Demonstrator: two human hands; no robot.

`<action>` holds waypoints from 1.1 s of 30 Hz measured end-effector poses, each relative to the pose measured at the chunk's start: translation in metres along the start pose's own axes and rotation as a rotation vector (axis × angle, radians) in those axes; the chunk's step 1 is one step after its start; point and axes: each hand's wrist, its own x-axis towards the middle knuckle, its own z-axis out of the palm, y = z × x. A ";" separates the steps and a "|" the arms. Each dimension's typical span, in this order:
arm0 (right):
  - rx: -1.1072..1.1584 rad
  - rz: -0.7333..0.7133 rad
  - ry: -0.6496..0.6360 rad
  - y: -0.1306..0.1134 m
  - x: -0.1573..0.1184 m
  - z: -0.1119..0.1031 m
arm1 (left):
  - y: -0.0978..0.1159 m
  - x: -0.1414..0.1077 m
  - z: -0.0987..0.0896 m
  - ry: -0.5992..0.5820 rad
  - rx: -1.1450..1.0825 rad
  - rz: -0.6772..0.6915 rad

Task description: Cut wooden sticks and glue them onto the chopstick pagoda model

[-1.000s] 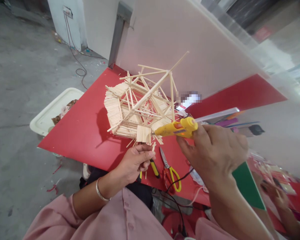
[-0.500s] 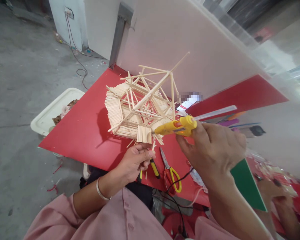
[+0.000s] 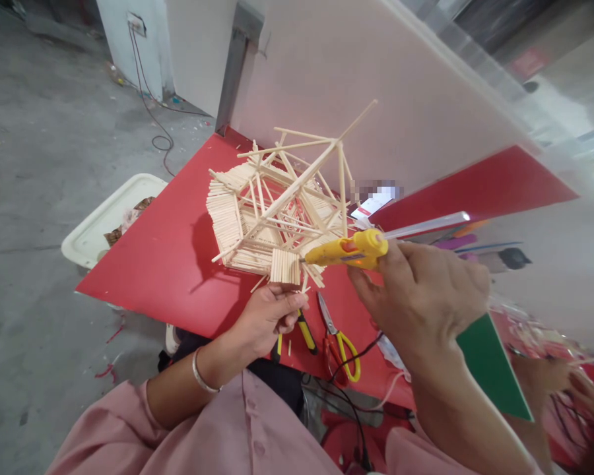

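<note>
My right hand grips a yellow hot glue gun. Its nozzle points left and meets the right edge of a small panel of wooden sticks. Below that panel, my left hand is closed, with a short thin wooden stick at its thumb and fingertips. The fingers sit right at the panel's lower edge; whether they also grip it is hidden. Behind the panel stands a many-sided frame of glued wooden sticks with slatted sides and open struts on top.
On the red tabletop lie scissors and a yellow-and-black-handled tool. A phone is behind the frame, near a pale upright board. A green board sits under my right forearm. Another person's hand shows at far right.
The glue gun and both my hands stay almost in place, with the nozzle still at the panel's edge. At the far right, the other person's hands have shifted.
</note>
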 end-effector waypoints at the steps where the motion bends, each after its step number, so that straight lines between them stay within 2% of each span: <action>1: 0.003 -0.004 0.005 0.000 0.001 0.000 | 0.000 0.000 0.000 0.000 -0.002 0.000; 17: 0.055 -0.105 -0.032 0.006 0.017 -0.009 | -0.002 0.003 0.002 0.003 0.006 0.011; 33: 0.066 -0.120 -0.055 0.007 0.022 -0.010 | -0.001 0.006 0.003 -0.023 -0.023 0.023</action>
